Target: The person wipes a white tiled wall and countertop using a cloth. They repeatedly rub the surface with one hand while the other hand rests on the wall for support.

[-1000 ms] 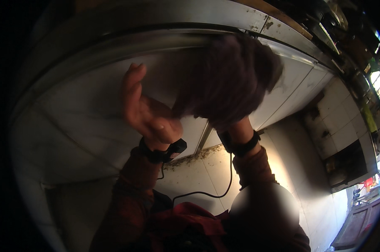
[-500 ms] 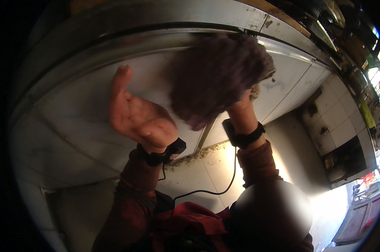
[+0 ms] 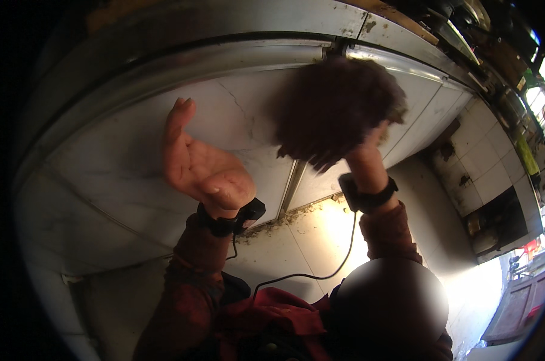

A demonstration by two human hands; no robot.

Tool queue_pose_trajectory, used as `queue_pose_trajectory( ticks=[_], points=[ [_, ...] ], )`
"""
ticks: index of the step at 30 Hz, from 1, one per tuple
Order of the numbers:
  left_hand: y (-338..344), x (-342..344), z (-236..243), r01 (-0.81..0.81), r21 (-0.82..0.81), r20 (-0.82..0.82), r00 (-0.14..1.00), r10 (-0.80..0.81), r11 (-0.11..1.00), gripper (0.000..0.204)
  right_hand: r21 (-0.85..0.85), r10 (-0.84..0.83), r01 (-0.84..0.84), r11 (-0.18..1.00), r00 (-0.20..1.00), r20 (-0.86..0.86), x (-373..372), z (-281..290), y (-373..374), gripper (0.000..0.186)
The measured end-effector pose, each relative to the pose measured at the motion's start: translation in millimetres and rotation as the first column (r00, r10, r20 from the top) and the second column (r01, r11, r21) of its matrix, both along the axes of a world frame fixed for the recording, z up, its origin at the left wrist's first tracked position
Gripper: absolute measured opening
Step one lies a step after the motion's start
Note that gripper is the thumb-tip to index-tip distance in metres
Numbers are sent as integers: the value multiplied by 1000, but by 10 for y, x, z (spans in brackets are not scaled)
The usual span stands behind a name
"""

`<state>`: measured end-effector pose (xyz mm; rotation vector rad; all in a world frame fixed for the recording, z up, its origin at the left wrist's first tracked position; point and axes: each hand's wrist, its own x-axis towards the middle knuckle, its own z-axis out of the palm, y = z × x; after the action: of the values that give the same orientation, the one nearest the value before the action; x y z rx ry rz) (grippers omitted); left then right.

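Note:
My left hand (image 3: 203, 165) is raised, palm up with fingers bent and apart, holding nothing, in front of a white marbled cabinet door (image 3: 116, 162). My right hand (image 3: 367, 156) grips a shaggy dark purple cloth (image 3: 332, 108), blurred by motion and spread over most of that hand, against the upper part of the cabinet doors, just below their metal rail (image 3: 236, 55). A metal strip (image 3: 290, 186) separates the door panels. Each wrist carries a black strapped device with a cable.
Dark clutter (image 3: 474, 27) lines the counter at upper right. A tiled structure (image 3: 474, 156) with a dark opening (image 3: 498, 216) stands to the right, beside a bright area. Dirt lies where the cabinet meets the tiled floor (image 3: 290, 253).
The cloth and my right hand have shifted rightward, uncovering more of the door. My left hand moved left and down, then slightly right over the last half second.

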<state>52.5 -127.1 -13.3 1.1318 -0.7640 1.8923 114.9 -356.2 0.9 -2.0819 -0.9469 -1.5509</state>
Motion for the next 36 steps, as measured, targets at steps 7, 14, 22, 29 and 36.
queue_pose_trajectory(
  ticks=[7,14,22,29,36],
  points=[
    [-113,118,-52,22,9,3,1000,-22,1000,57,-4,-87,87,996,994,-66,-141,147,-270,60],
    [-380,194,-211,83,45,-83,993,-79,996,68,148,306,-271,951,893,-331,381,-35,-86,63],
    [-463,388,-310,60,98,32,997,-63,993,65,123,33,-33,992,999,-4,869,109,-1425,45],
    [-530,467,-325,6,50,94,996,-10,999,64,-96,-139,128,987,984,-110,863,104,-1277,57],
    [-526,536,-278,-41,75,126,992,31,996,61,-307,-430,412,858,903,10,794,-311,-338,61]
  ],
)
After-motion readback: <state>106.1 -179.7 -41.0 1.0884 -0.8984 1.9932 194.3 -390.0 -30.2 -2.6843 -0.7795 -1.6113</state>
